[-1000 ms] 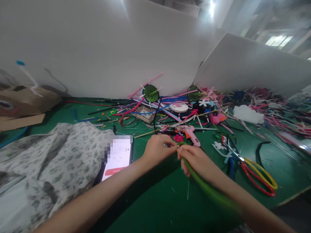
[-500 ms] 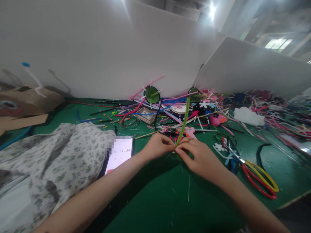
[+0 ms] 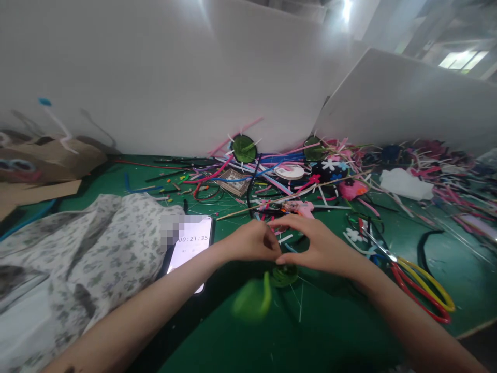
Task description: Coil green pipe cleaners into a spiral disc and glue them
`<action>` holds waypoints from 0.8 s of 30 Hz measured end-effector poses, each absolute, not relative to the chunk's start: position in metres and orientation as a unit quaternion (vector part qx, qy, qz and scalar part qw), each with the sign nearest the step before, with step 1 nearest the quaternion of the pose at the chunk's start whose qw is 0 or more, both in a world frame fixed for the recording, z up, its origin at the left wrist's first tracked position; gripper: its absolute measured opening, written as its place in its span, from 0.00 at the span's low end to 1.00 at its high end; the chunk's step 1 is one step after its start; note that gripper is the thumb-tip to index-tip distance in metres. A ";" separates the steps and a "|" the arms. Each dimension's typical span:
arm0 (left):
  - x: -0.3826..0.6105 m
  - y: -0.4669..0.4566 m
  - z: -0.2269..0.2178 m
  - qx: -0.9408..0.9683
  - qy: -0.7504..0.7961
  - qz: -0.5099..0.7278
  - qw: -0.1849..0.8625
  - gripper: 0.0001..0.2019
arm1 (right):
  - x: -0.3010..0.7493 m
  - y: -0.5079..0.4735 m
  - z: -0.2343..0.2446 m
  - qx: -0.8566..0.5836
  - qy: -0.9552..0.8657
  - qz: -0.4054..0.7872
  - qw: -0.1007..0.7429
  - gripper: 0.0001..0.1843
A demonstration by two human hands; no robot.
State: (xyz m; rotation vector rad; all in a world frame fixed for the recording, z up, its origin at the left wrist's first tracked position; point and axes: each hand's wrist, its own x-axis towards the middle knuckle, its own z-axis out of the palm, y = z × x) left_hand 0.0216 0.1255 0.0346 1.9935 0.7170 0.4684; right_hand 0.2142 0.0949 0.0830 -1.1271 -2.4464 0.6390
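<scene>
A green pipe cleaner [image 3: 267, 295] hangs below my fingertips, its free end smeared by motion. Part of it is wound into a flat green coil [image 3: 284, 276] just under my right thumb. My left hand [image 3: 252, 241] is closed, its fingertips pinching at the top of the coil. My right hand [image 3: 316, 246] meets it from the other side, thumb at the coil's edge and index finger arched over towards my left knuckles. The exact grip point is hidden behind the fingers.
Scissors [image 3: 404, 269] with red and yellow handles lie at right. A phone [image 3: 190, 246] showing a timer and a floral cloth [image 3: 116, 248] lie at left. Behind my hands are loose pipe cleaners, a pink glue gun [image 3: 303, 208] and green discs [image 3: 244, 148] against a white board [image 3: 155, 77].
The green pipe cleaner's free end has swung from pointing up to hanging down towards me. The green coil now shows below my fingers. My right index finger has lifted away from its thumb.
</scene>
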 end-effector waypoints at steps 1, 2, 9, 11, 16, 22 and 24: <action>0.022 0.125 0.033 0.814 0.297 0.187 0.462 0.04 | 0.214 0.094 0.081 -0.396 -0.868 0.234 0.188 0.29; 0.022 0.126 0.031 0.815 0.304 0.186 0.457 0.04 | 0.214 0.092 0.079 -0.389 -0.870 0.230 0.195 0.28; 0.023 0.131 0.021 0.814 0.336 0.179 0.439 0.05 | 0.204 0.054 0.078 -0.329 -0.900 0.161 0.237 0.16; 0.024 0.131 0.020 0.813 0.343 0.171 0.438 0.05 | 0.194 0.044 0.077 -0.316 -0.917 0.171 0.172 0.19; 0.026 0.130 0.018 0.812 0.360 0.156 0.431 0.08 | 0.169 0.045 0.072 -0.314 -0.935 0.141 0.080 0.18; 0.025 0.132 0.014 0.810 0.360 0.159 0.434 0.07 | 0.176 0.056 0.075 -0.276 -0.951 0.121 0.067 0.07; 0.024 0.133 0.014 0.809 0.356 0.160 0.440 0.05 | 0.189 0.064 0.076 -0.311 -0.931 0.151 0.118 0.06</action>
